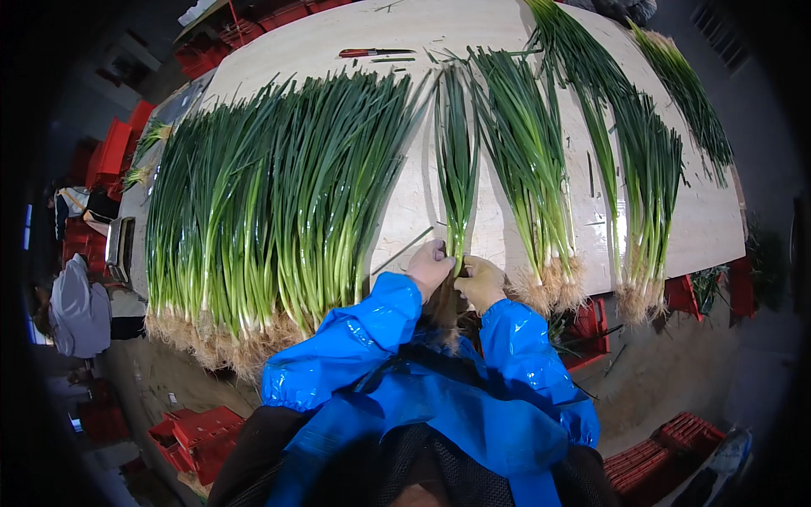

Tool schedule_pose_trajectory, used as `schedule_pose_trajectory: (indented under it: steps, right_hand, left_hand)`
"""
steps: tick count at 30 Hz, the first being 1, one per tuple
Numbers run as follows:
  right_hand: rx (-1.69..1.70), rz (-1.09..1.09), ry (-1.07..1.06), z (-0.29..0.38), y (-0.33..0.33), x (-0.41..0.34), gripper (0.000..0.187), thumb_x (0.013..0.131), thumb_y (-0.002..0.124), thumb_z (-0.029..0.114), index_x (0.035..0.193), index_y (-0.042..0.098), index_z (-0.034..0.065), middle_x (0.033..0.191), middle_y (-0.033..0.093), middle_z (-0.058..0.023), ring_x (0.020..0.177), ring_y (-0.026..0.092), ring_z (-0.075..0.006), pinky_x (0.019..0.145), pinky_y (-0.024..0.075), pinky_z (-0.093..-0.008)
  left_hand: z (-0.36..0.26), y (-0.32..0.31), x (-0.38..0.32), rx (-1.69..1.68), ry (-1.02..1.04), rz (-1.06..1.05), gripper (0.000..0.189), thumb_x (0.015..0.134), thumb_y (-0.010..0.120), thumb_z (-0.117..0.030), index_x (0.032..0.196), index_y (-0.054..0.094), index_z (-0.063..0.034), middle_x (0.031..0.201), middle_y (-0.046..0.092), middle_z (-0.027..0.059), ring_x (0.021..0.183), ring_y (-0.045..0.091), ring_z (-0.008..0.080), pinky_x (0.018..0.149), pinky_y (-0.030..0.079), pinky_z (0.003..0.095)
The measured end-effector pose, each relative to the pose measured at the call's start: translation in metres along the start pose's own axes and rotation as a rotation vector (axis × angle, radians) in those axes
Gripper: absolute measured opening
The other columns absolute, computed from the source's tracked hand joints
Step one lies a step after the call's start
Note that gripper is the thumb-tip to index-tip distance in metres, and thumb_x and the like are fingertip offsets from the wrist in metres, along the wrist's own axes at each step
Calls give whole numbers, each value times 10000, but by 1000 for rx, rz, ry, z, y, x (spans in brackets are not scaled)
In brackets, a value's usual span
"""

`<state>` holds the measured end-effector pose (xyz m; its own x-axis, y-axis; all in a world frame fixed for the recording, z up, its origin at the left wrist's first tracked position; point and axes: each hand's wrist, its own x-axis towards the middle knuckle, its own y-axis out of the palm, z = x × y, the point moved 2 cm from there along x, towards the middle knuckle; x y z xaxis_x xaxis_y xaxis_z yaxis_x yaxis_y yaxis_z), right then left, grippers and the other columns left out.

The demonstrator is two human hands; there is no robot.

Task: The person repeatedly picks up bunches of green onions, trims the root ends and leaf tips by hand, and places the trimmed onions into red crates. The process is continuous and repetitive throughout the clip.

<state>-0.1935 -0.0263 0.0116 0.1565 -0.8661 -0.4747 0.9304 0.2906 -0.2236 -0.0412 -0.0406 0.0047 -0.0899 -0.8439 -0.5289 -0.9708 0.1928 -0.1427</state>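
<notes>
Close in front of my body, a slim bunch of green onions (457,171) lies with its leaves pointing away across the table. My left hand (429,266) pinches its lower stalks from the left. On the other side, my right hand (480,282) has its curled fingers on the same stalks, just above the roots. Brownish matter hangs below my hands, partly in shadow. To the left spreads a wide row of green onions (279,203), roots towards me. A smaller pile of green onions (532,171) rests right of my hands.
Farther right lie more green onions (646,190) with roots over the pale tabletop's (703,222) near edge. A knife (377,52) with a reddish handle lies at the far side. Red crates (203,437) stand on the floor; a person (79,310) is at far left.
</notes>
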Motion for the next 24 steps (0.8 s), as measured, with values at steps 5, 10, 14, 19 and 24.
schedule_pose_trajectory:
  steps: [5,10,14,19,24]
  right_hand:
    - [574,241,123,21,-15,-24,353,734,656,-14,1082,615,29,879,670,-50,719,619,-147,615,497,-256]
    - [692,223,117,15,-37,-37,372,749,620,-38,1114,610,34,880,660,-40,703,607,-127,581,480,-249]
    - [661,133,230,-25,-41,-19,350,776,601,-28,1124,613,9,907,675,-67,726,625,-143,561,476,-250]
    - [584,136,244,-4,-30,-22,235,833,607,43,1063,643,14,823,659,-36,623,565,-97,508,429,-228]
    - [645,197,289,13,-19,-24,253,851,603,57,1099,640,24,727,605,-12,595,545,-92,494,421,-230]
  left_hand:
    - [-49,6,-32,-590,-254,284,440,881,628,-128,1278,498,13,990,626,106,810,617,170,651,519,302]
    - [-36,-12,-45,-687,-212,502,333,874,631,-108,1192,562,-36,940,635,65,841,603,144,732,502,272]
    - [-10,-2,-41,-766,-346,404,450,846,631,-30,1274,502,-72,1197,551,87,1033,570,233,931,485,410]
    - [-11,8,-43,-713,-281,321,531,859,641,-76,1344,424,-69,1153,572,87,1048,583,231,906,499,403]
    - [-15,17,-39,-637,-252,303,370,895,625,-128,1232,505,-38,1020,630,108,850,657,237,733,577,378]
